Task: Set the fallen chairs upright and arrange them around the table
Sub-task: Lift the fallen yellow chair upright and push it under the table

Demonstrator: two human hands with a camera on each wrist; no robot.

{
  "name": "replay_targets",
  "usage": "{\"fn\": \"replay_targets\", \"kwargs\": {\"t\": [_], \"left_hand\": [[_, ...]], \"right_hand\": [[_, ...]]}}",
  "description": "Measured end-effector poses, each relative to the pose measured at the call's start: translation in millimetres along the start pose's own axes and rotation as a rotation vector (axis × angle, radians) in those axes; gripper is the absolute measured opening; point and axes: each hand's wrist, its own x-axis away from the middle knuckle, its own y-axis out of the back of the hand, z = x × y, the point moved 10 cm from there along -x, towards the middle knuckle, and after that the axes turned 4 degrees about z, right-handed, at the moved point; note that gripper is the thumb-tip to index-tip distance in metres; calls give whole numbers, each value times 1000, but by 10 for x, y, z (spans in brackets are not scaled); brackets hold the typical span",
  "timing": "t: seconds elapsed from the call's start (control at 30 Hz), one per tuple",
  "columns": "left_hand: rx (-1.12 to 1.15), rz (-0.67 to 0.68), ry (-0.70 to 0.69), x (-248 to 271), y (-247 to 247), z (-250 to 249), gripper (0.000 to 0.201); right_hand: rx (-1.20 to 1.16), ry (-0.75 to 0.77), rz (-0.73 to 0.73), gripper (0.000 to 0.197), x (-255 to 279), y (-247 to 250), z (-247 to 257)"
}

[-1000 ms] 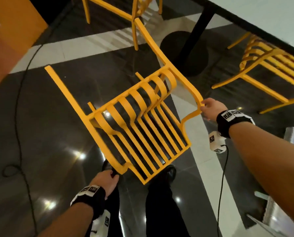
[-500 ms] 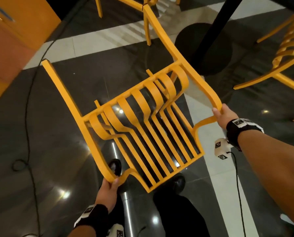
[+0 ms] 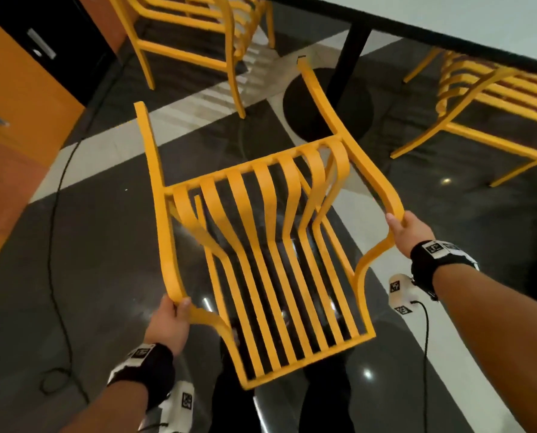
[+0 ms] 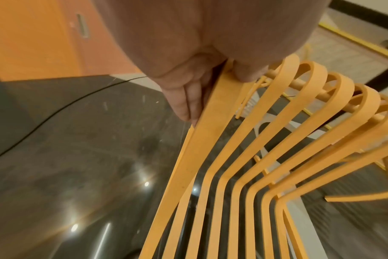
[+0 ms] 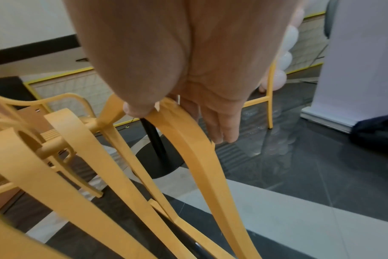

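Since the earlier frame, the yellow chair (image 3: 261, 245) has swung squarer to the camera, its two legs now pointing toward the surface (image 3: 467, 17). Left hand (image 3: 170, 323) grips the near-left armrest bend; right hand (image 3: 409, 232) grips the near-right armrest bend, thumb over, fingers beneath. Chair is carried off the floor, just short of the surface's black pedestal (image 3: 348, 70). Two further yellow chairs (image 3: 198, 32) (image 3: 486, 98) stand beside the surface.
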Motion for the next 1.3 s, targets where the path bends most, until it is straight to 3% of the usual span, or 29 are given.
{"fn": "replay_targets", "kwargs": {"t": [0.27,0.53,0.63,0.73,0.87,0.93,1.0,1.1,1.17,1.3], "left_hand": [[-9,-128,-158,-356,754,-927,24],[-304,-250,-251,-461,1014,-2141,44],[-366,-242,-277,-552,995,-2449,48],[-393,-249,-276,-652,1038,-2593,51],[-327,-147,-252,-895,1028,-2540,61],[-292,-211,-298,-787,1064,-2590,56],[-199,-289,-408,-532,1032,-2660,46],[-17,-403,-449,-99,885,-2425,54],[-5,-266,-359,66,482,-2036,55],[-276,298,-56,352,-492,-887,46]], "right_hand": [[-351,-50,-63,38,842,106,-250],[-635,-11,-221,37,1050,626,-291],[-772,-53,-108,39,1085,330,-533],[-701,-200,-69,46,1202,-62,-793],[-780,-318,-122,26,1225,-299,-869],[-773,-345,-105,18,1166,-304,-857],[-763,-380,-65,24,1092,-264,-866],[-799,-380,-56,22,910,-101,-821],[-800,-387,-41,19,879,63,-684],[-808,-386,-11,14,870,359,-494]]}}
